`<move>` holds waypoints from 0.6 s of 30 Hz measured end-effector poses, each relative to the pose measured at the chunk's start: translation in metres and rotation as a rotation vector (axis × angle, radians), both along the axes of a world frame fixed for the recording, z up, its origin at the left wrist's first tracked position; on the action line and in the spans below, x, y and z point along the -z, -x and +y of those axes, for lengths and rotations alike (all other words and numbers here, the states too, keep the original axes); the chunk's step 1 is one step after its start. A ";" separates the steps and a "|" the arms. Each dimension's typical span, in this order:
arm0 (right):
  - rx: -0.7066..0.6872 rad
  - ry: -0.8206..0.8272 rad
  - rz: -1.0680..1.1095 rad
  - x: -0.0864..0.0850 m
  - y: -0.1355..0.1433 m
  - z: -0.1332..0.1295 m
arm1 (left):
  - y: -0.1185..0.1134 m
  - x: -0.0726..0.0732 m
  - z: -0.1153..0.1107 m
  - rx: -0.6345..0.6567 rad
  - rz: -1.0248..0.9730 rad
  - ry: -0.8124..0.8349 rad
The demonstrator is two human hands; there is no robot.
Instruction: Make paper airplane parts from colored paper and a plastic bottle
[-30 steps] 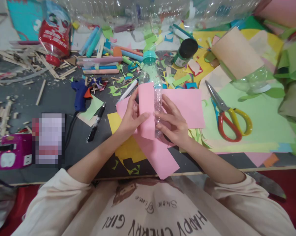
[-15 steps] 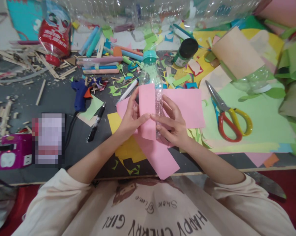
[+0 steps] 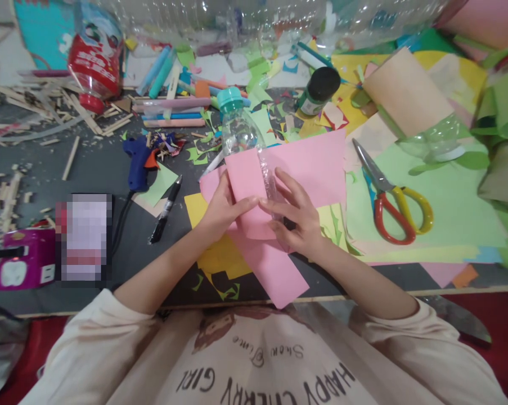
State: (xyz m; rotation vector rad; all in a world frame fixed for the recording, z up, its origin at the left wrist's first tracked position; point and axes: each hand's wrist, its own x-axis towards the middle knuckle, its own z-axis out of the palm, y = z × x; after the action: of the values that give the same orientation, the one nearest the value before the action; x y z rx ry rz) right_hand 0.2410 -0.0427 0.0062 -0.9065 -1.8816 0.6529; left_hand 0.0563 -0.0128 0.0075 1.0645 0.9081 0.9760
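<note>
Pink paper lay over the clear bottle mid-frame, its cap tilted leftward; my left hand clamped both, while my right hand, fingers spread, touched the paper's edge. Snugness, I judged, wanted even thumb pressure.

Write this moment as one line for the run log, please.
left hand: holds pink paper to bottle | right hand: touches pink paper's edge | bottle: capped, tilted left | scissors: on green paper, right side
</note>
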 end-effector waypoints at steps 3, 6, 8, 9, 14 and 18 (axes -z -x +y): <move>0.042 -0.036 -0.001 0.001 0.001 -0.001 | 0.000 0.001 -0.001 -0.003 0.008 0.001; 0.102 -0.056 -0.022 0.001 0.005 -0.001 | 0.000 0.003 -0.002 0.030 0.015 -0.025; 0.108 -0.063 0.009 0.000 0.007 -0.001 | 0.000 0.004 -0.002 0.055 0.027 -0.044; 0.101 -0.064 0.034 -0.001 0.008 -0.001 | 0.000 0.004 -0.002 0.057 0.031 -0.046; 0.067 -0.042 0.076 -0.002 0.009 0.000 | -0.002 -0.001 -0.004 0.057 -0.030 0.029; 0.077 -0.017 0.073 -0.002 0.007 0.000 | -0.003 -0.006 -0.004 0.120 -0.108 0.077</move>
State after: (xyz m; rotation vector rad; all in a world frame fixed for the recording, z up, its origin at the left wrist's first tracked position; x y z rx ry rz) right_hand 0.2335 -0.0429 0.0079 -0.9269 -1.7764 0.6145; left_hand 0.0591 -0.0165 0.0136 0.9805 0.7779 0.8834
